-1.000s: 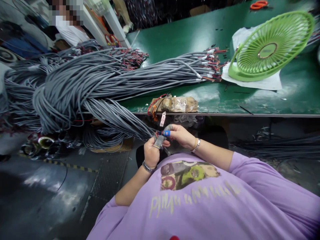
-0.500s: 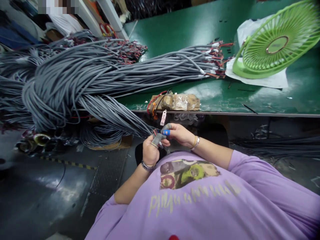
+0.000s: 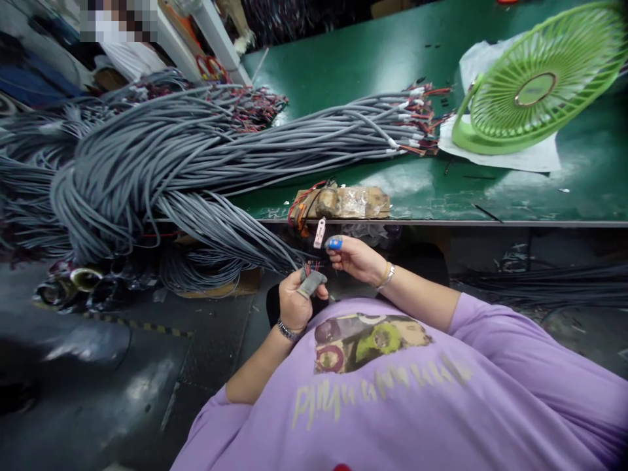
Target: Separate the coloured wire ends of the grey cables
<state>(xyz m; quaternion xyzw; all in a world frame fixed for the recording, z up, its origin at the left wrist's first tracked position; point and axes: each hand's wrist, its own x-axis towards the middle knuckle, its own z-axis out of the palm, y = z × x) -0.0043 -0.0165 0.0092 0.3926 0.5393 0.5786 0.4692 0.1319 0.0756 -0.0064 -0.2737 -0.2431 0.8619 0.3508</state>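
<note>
My left hand, with a grey cover on its thumb, is closed around the end of a grey cable. Thin coloured wires stick up from that grip. Just to the right, my right hand is apart from the wires, its fingers pinched together. Blue tape and a grey cover wrap its fingertip, and whatever the pinch may hold is too small to make out. A bundle of grey cables runs down from the bench to my left hand. Close above my right hand hangs a small white tag.
On the green bench lies a large heap of grey cables with stripped ends. A cardboard-backed block with red and black wires sits at the front edge. A green fan stands at right. Someone in white is at back left.
My right hand has drawn away from my left hand, slightly up and to the right. The wire ends at my left hand now show. My left hand has hardly moved.
</note>
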